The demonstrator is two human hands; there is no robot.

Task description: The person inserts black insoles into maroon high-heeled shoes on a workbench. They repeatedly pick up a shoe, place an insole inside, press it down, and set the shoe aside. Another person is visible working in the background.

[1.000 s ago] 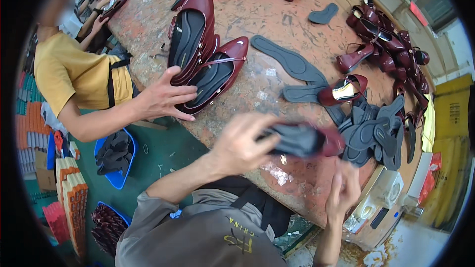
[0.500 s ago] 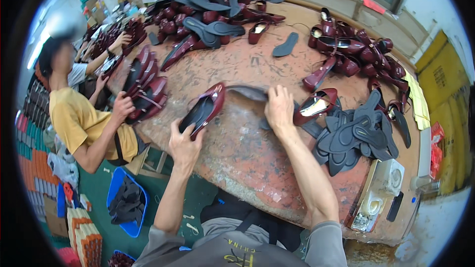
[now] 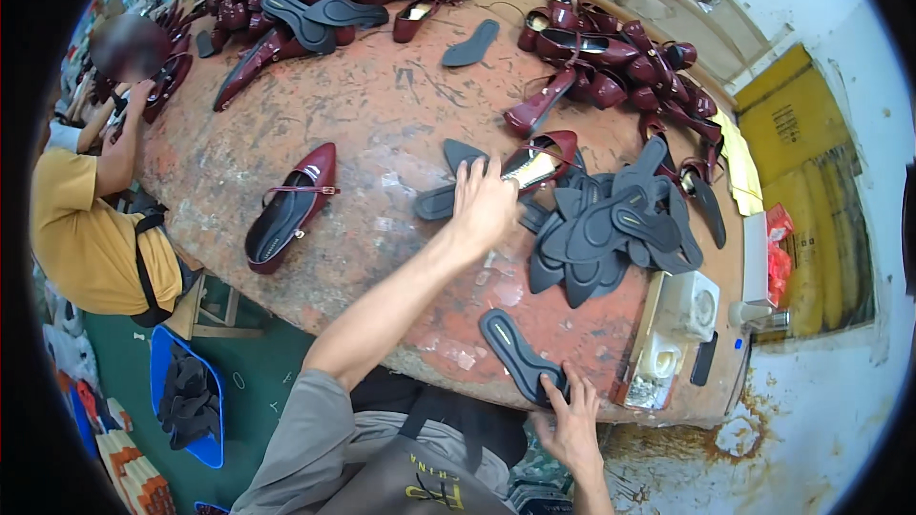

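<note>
My left hand (image 3: 477, 200) reaches across the table, palm down. Its bent fingers are closed at the heel end of a dark red patent shoe (image 3: 553, 154) with a gold-toned inside; the exact grip is partly hidden. Loose grey insoles (image 3: 434, 202) lie beside these fingers. At the table's near edge, my right hand (image 3: 572, 417) has thumb and forefinger around the pointed end of a dark grey insole (image 3: 515, 348). Another dark red strap shoe (image 3: 291, 210), with a dark insole inside, stands alone to the left, touched by neither hand.
A pile of grey insoles (image 3: 611, 233) lies right of the middle. Heaps of dark red shoes (image 3: 630, 62) stand along the far side. A wooden tray (image 3: 641, 343) with a white container sits near the right edge. A co-worker in yellow (image 3: 105, 229) is at the left.
My left hand has let go of the strap shoe, now standing on the table, and moved right to another shoe. My right hand has come back toward me to the near edge. The view has turned right.
</note>
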